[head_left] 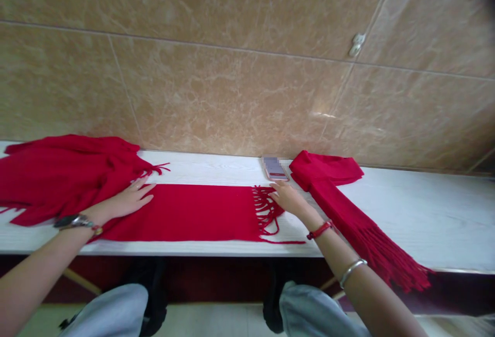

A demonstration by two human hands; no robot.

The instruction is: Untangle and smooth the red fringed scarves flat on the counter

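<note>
A red scarf lies flat across the white table, its fringe at the right end partly tangled. My left hand rests with fingers spread on its left part, beside a heap of red scarves. At the fringed end is my right hand, its fingers stretched out over the upper strands. To the right, another red scarf is loosely folded at the top, and its long fringe hangs over the table's front edge.
A phone lies near the wall, just beyond my right hand. The narrow white table runs along a tan marble-tiled wall. My knees are below the front edge.
</note>
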